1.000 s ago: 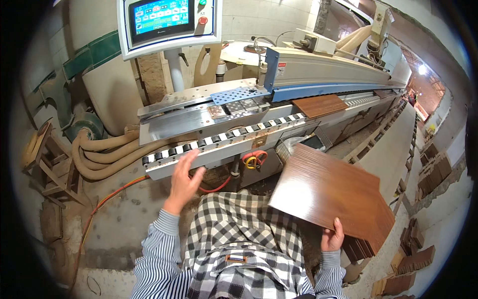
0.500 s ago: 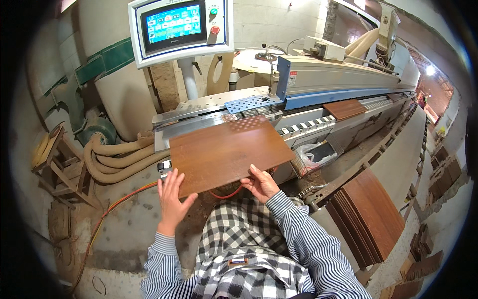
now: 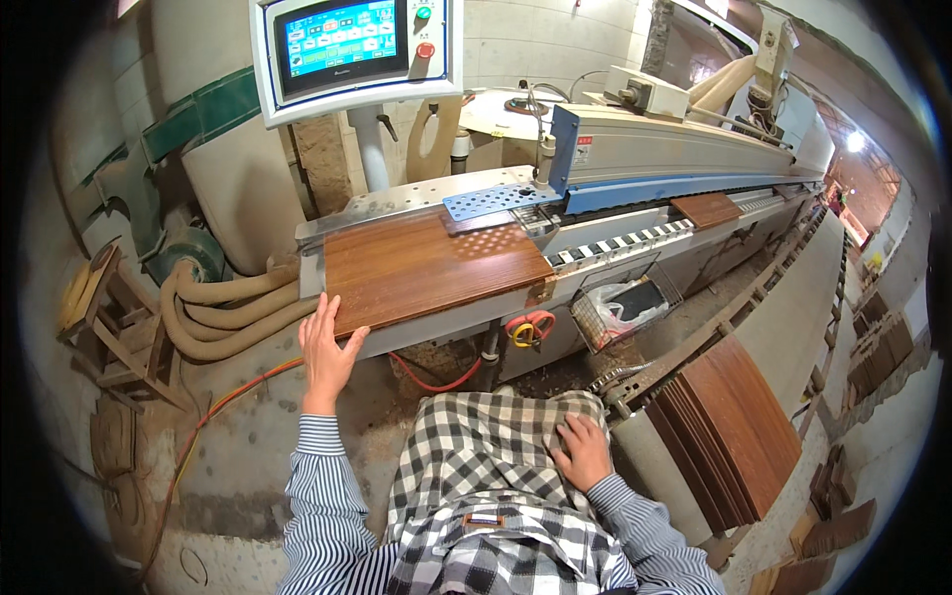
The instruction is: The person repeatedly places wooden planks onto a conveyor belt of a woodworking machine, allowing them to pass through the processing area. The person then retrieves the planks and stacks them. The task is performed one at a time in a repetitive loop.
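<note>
A brown wood-grain panel (image 3: 426, 273) lies flat on the infeed end of a long woodworking machine (image 3: 674, 169). Its far edge reaches under a blue perforated plate (image 3: 488, 202). My left hand (image 3: 327, 344) rests with spread fingers against the panel's near left corner. Away from the panel, my right hand (image 3: 582, 448) lies over the checked apron (image 3: 476, 446), its fingers spread and nothing in them. Farther along the machine, a second brown panel (image 3: 707, 209) sits on the track.
A stack of brown panels (image 3: 739, 426) stands at right on a roller conveyor (image 3: 662, 471). A control screen (image 3: 342, 45) rises behind the machine. Below its front edge are a wire basket (image 3: 627, 305) and a red air hose (image 3: 436, 382). Thick ribbed hoses (image 3: 228, 322) curve at left.
The panel has gone from tilted in my hands to flat on the machine. My right hand has let go and dropped onto the apron. The second panel has travelled farther along the track.
</note>
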Available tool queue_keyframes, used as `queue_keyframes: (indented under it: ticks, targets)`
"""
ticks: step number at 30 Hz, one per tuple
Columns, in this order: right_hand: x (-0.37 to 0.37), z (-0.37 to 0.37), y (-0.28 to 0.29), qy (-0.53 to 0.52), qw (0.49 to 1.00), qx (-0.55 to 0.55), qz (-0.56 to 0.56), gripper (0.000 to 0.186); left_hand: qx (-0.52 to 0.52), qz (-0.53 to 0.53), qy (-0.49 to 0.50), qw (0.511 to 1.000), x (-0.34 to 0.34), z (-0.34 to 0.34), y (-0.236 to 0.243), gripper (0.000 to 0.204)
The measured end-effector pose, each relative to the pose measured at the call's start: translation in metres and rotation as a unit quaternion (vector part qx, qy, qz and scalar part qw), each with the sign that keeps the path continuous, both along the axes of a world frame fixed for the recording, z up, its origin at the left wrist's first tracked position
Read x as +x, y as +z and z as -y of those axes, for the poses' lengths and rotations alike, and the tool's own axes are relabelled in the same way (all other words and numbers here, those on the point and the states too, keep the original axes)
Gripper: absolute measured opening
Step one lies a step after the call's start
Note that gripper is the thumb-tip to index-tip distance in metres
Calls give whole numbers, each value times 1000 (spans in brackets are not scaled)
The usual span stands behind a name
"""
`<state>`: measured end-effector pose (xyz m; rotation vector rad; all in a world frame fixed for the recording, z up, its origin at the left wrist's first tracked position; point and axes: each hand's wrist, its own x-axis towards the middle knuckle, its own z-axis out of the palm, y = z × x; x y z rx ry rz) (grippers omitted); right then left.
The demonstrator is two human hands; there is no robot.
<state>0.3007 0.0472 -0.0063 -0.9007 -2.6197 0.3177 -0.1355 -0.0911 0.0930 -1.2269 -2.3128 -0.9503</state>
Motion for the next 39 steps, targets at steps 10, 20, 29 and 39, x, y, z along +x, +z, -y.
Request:
queue_keyframes:
  ticks: [10,20,29,39]
  targets:
    - [0,3,-15,-19,998,26,-47,34,-3,-14,0,1000,-2,1,-4,69]
    - [5,5,-17,-16,998,19,-54,34,23,23,-40,999,-7,5,-2,66]
    - [5,3,-18,-12,997,19,-67,34,78,104,-89,988,-11,17,3,54]
    - [4,2,-17,-12,998,8,-58,34,17,100,-66,993,-7,15,17,57]
